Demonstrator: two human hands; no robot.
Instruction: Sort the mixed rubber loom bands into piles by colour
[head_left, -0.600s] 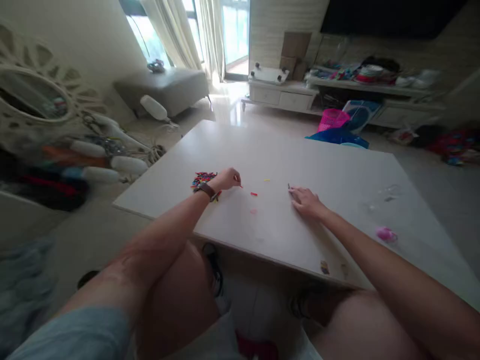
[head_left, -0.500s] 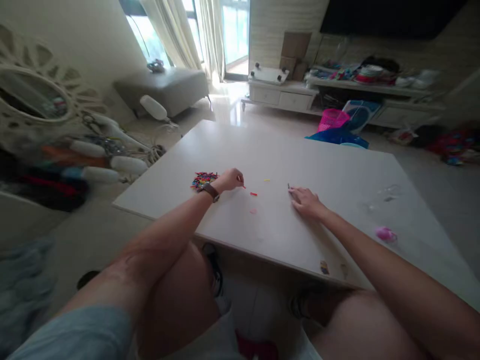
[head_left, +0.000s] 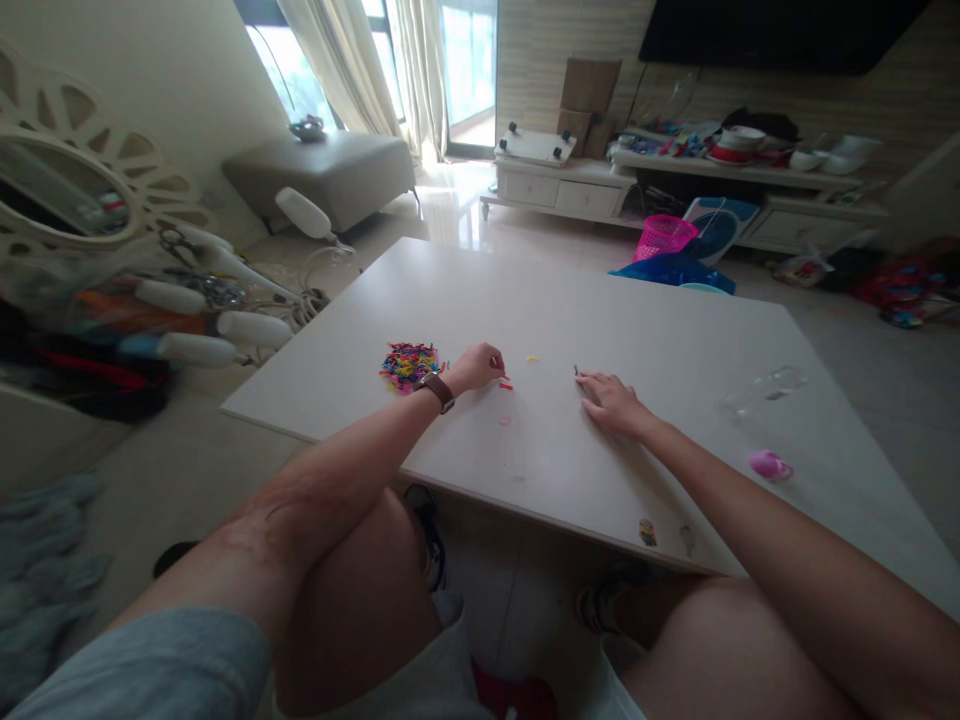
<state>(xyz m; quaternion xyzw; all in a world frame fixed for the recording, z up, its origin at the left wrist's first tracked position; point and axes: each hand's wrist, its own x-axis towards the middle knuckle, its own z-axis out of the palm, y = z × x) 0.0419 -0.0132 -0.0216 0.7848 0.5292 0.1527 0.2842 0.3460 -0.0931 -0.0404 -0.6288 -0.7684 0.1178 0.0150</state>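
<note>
My left hand [head_left: 478,368], with a brown-strapped watch on the wrist, is closed in a pinch on a small red band [head_left: 505,379]. Just below its fingertips lies another red band [head_left: 506,387] on the white table [head_left: 465,290]. Left of the wrist is a pile of small multicoloured bands [head_left: 409,366]. A pink loop [head_left: 505,421] and a yellow band [head_left: 532,358] lie apart from the pile. Resting on the tabletop, my right hand [head_left: 611,403] has its fingers stretched out, their tips beside a small dark piece [head_left: 576,370].
On the table's right side are a clear plastic container [head_left: 765,392] and a pink object with a loop [head_left: 769,465]. A minion sticker [head_left: 647,532] is near the front edge. Beyond the table stand a pink basket [head_left: 665,238] and a grey bench [head_left: 322,175].
My left hand has moved right, away from the pile, bringing the red band over beside the one on the table. My right hand has stayed in place.
</note>
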